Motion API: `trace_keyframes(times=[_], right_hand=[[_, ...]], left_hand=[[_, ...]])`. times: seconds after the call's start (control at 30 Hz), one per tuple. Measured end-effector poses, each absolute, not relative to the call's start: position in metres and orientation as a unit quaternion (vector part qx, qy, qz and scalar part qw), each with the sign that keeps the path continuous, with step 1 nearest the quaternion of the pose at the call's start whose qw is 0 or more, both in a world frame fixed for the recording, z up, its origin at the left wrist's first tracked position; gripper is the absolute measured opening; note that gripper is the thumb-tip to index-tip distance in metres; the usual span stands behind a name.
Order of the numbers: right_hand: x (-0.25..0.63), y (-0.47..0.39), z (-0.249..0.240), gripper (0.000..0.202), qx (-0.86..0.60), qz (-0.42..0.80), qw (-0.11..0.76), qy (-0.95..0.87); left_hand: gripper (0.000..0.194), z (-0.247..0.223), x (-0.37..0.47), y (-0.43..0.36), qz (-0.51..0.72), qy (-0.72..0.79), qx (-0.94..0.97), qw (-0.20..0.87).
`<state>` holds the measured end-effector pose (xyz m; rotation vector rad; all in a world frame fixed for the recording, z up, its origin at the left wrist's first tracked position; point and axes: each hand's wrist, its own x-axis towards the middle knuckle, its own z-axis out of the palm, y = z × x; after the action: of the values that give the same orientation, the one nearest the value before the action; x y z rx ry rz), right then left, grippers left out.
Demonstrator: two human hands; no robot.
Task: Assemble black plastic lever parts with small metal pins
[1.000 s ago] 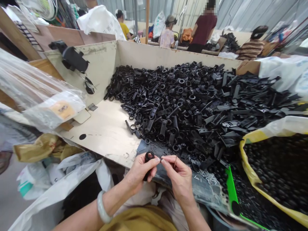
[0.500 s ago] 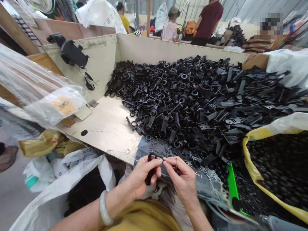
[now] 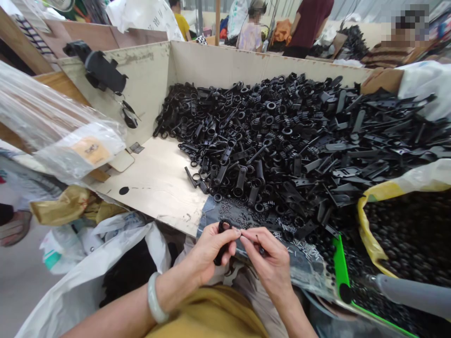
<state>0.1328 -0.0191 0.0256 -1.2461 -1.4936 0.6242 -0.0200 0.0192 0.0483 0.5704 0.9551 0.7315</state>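
Note:
My left hand (image 3: 211, 249) is closed around a black plastic part with a ring-shaped end (image 3: 224, 227). Right against its thumb, my right hand (image 3: 269, 256) pinches at the fingertips; whatever is between them is too small to name. A small dark piece (image 3: 261, 251) also shows among the curled fingers of my right hand. Both hands are above my lap, in front of the tray's near edge. Just beyond them lie loose small dark bits (image 3: 232, 211) and silvery pins (image 3: 308, 251). A large heap of black plastic parts (image 3: 246, 141) fills much of the tray.
The pale tray wall (image 3: 204, 65) runs along the back. At right are a yellow-edged sack (image 3: 364, 239) of small black pieces, a green divider (image 3: 340, 263) and a grey cylinder (image 3: 416, 293). A white sack (image 3: 63, 300) stands at lower left. Other people are in the background.
My hands stay together, with only slight finger movement. The view has shifted a little, and more of the grey cylinder at the right now shows.

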Motion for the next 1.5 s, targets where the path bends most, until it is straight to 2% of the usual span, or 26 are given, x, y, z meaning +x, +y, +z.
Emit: trace_keyframes(times=[0.17, 0.37, 0.43, 0.53, 0.67, 0.83, 1.1, 1.2, 1.37, 1.5], right_hand=[[0.137, -0.027, 0.028, 0.010, -0.543, 0.211, 0.509, -0.634], [0.150, -0.028, 0.027, 0.004, -0.566, 0.229, 0.514, -0.603], [0.153, -0.028, 0.028, 0.003, -0.572, 0.235, 0.520, -0.589], [0.151, -0.029, 0.033, 0.004, -0.560, 0.241, 0.508, -0.608], [0.143, -0.030, 0.040, 0.008, -0.528, 0.234, 0.497, -0.648], [0.139, -0.029, 0.034, 0.009, -0.519, 0.224, 0.469, -0.678], [0.133, -0.029, 0.029, 0.009, -0.551, 0.221, 0.444, -0.671], [0.131, -0.030, 0.030, 0.009, -0.559, 0.230, 0.432, -0.669], [0.128, -0.036, 0.028, 0.010, -0.564, 0.240, 0.430, -0.663], [0.123, -0.042, 0.027, 0.015, -0.573, 0.226, 0.426, -0.662]], left_hand=[[0.039, 0.050, -0.012, 0.016, 0.275, 0.455, 0.111, 0.840], [0.027, 0.054, -0.023, 0.016, 0.220, 0.344, 0.173, 0.896], [0.031, 0.056, -0.029, 0.015, 0.210, 0.329, 0.197, 0.899], [0.044, 0.056, -0.036, 0.011, 0.224, 0.341, 0.290, 0.866], [0.051, 0.054, -0.041, 0.005, 0.192, 0.372, 0.370, 0.829], [0.039, 0.054, -0.042, 0.003, 0.223, 0.398, 0.334, 0.824], [0.040, 0.052, -0.038, 0.000, 0.229, 0.422, 0.367, 0.797], [0.039, 0.045, -0.038, -0.001, 0.221, 0.432, 0.422, 0.766], [0.026, 0.034, -0.039, -0.002, 0.235, 0.435, 0.558, 0.666], [0.026, 0.033, -0.040, -0.003, 0.220, 0.447, 0.615, 0.611]])
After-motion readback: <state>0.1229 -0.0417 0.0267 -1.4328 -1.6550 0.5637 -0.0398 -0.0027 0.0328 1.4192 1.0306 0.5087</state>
